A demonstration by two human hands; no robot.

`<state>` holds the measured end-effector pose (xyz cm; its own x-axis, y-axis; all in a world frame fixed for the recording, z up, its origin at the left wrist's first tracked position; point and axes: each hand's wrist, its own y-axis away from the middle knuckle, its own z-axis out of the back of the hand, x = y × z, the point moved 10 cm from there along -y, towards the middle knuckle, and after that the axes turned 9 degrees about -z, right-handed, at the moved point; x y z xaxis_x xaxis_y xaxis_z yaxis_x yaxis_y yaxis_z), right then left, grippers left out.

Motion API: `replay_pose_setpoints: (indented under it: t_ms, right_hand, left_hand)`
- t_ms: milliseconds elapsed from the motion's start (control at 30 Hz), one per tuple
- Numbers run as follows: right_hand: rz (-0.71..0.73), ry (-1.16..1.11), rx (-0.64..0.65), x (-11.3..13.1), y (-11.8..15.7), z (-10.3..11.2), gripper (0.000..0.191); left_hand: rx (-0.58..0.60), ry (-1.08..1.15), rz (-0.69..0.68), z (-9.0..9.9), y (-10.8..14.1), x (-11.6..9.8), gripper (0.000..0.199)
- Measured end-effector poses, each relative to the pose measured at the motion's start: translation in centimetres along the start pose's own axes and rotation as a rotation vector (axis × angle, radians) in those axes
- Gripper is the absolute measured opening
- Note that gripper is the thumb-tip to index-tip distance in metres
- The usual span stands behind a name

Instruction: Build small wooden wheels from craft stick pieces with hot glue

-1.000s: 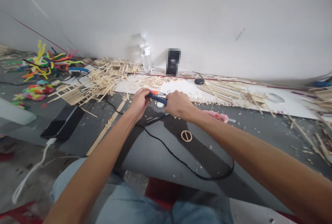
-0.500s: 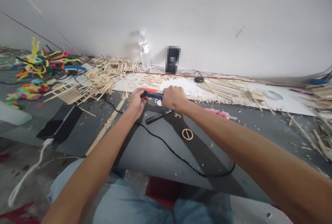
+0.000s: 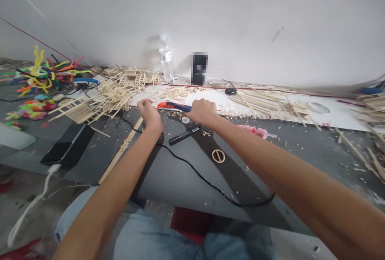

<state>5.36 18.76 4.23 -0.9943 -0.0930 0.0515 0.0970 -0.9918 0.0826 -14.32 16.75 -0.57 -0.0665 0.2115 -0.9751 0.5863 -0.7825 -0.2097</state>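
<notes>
Okay, my right hand (image 3: 202, 111) grips the tool (image 3: 177, 106); left hand (image 3: 152, 117) curled near its orange end, can't tell if pinching anything.

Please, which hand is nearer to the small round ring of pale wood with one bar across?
Right. The right hand, gripping a blue and orange tool, is beyond the ring, slightly left; the left hand is also beyond, much farther left.

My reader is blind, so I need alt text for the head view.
The right hand grips a blue and orange tool above a grey table; the left hand is curled near its orange end. A marker and wooden ring lie nearer; wooden sticks are behind.
</notes>
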Motion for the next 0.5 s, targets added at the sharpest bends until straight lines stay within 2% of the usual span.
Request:
replay_pose_setpoints:
  t_ms: [133, 267, 367, 500]
  right_hand:
    - [-0.147, -0.054, -0.068, -4.0, -1.9, -0.2, 0.037]
    - [-0.265, -0.087, -0.163, -7.1, -4.3, -1.1, 0.04]
    - [-0.299, -0.105, -0.205, -7.9, -5.3, -2.3, 0.041]
    - [-0.322, -0.151, -0.229, -8.0, -5.6, -3.7, 0.041]
  left_hand:
    - [0.129, -0.131, -0.088, -0.4, 0.9, -0.4, 0.037]
    - [0.381, -0.292, -0.185, -2.7, 2.9, -0.3, 0.034]
    - [0.553, -0.428, -0.279, -4.3, 4.4, -0.5, 0.032]
    - [0.681, -0.561, -0.413, -5.3, 6.1, -1.9, 0.03]
